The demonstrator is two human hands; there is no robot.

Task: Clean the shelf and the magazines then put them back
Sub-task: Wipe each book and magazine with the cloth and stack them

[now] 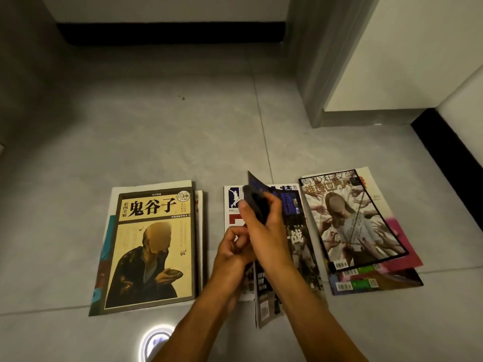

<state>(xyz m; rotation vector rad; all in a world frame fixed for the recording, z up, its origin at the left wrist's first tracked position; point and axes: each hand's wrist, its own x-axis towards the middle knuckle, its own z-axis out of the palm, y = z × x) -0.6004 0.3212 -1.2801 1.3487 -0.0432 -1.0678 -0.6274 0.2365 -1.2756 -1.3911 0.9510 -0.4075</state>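
Note:
Three piles of magazines lie on the grey tiled floor. The left pile point(154, 246) is topped by a yellow cover with a robed figure. The right pile point(358, 220) is fanned out. Over the middle pile point(232, 202) a dark magazine point(295, 231) is lifted, tilted up on its edge. My right hand point(266, 231) grips a dark grey cloth point(257, 205) and holds it against this magazine. My left hand point(232, 246) is curled at the magazine's left side and seems to pinch its edge. No shelf is in view.
A white wall with a black skirting board point(170, 32) runs along the back. A grey door frame point(313, 74) and a white door stand at the right. A bright round reflection point(156, 340) shows on the floor near my arms.

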